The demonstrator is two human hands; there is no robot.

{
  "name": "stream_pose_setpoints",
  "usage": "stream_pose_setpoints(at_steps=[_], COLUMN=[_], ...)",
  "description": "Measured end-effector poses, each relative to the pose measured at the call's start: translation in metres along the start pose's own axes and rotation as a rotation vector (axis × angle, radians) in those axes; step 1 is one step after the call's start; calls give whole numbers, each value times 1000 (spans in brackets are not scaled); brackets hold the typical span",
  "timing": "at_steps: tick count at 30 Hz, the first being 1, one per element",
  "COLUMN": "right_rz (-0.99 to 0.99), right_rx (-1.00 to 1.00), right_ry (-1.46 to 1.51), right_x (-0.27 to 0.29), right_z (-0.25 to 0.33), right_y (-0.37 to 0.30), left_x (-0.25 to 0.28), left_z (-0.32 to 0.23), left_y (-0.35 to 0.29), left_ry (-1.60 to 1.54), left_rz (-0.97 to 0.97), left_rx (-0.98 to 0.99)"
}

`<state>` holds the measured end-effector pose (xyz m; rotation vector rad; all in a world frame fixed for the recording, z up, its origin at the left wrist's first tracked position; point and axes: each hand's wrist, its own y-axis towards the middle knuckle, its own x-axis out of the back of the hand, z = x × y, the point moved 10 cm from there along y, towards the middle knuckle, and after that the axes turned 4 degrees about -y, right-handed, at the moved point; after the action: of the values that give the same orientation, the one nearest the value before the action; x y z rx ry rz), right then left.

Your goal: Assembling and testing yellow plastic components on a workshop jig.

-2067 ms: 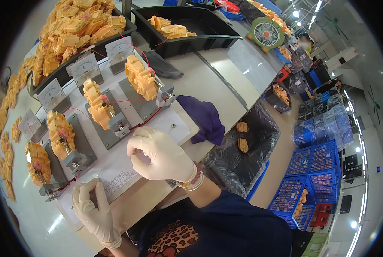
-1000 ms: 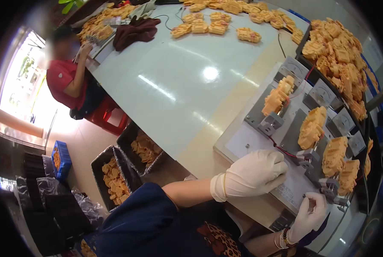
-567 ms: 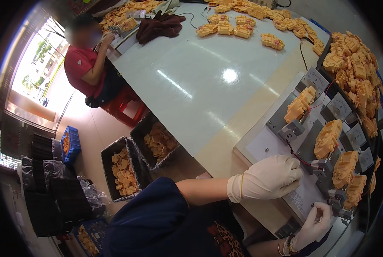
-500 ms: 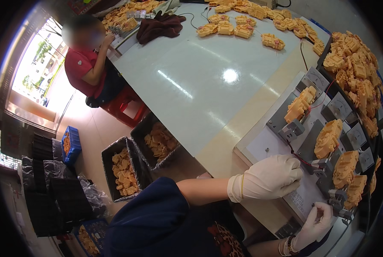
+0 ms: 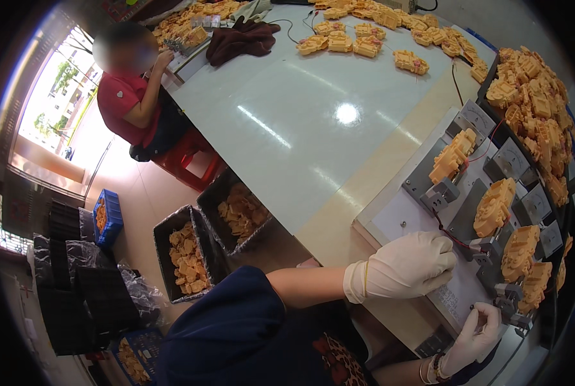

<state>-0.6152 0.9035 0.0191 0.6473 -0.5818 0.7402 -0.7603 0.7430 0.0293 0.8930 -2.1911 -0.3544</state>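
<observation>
The left hand (image 5: pixel 403 265), in a pale glove, lies on the white sheet (image 5: pixel 406 222) at the near end of the test board, its fingers (image 5: pixel 438 254) curled loosely together with the tips beside a thin red wire (image 5: pixel 447 233); whether they pinch that wire I cannot tell. The right hand (image 5: pixel 472 338), gloved too, is lower down at the board's near edge, its fingertips drawn together just beside a small grey clamp (image 5: pixel 512 297) under the lowest orange plastic part (image 5: pixel 537 286) — touching or merely close, the picture does not settle. Four such orange parts sit in a row on grey fixtures (image 5: pixel 443 192), each with a small meter behind it. Beyond them, at the right rim, a dark tray (image 5: pixel 493 72) is heaped with more orange parts. To the left of the board the white tabletop (image 5: pixel 300 135) lies bare and glossy — wide room there — with loose orange parts and a dark cloth (image 5: pixel 239 40) at its far end, where another person in a red shirt (image 5: pixel 123 103) sits. Below the table's near edge, on the floor, two black bins (image 5: pixel 200 241) hold orange pieces.
</observation>
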Motion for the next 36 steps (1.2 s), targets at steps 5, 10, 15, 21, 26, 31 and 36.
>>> stream_pose_setpoints(at_steps=[5, 10, 15, 21, 26, 31, 36], right_rz=[8, -23, -31, -14, -78, -65, -137], right_rx=[-7, -4, 8, -22, -35, 70, 54], right_ry=[1, 12, 23, 19, -1, 75, 31], right_x=[0, 0, 0, -3, 8, -4, 8], right_z=[-1, -2, 2, 0, 2, 19, 14], right_y=[0, 1, 1, 1, 1, 11, 7], left_x=[-1, 0, -1, -1, -5, 7, -1], left_z=[1, 0, 2, 2, 0, 4, 2], left_y=[0, 0, -1, -2, 6, 2, 6], left_ry=[5, -1, 3, -1, -49, 2, 12], left_rz=[2, 2, 19, 17, 2, 10, 59], left_rx=[1, 0, 6, 8, -31, 37, 57])
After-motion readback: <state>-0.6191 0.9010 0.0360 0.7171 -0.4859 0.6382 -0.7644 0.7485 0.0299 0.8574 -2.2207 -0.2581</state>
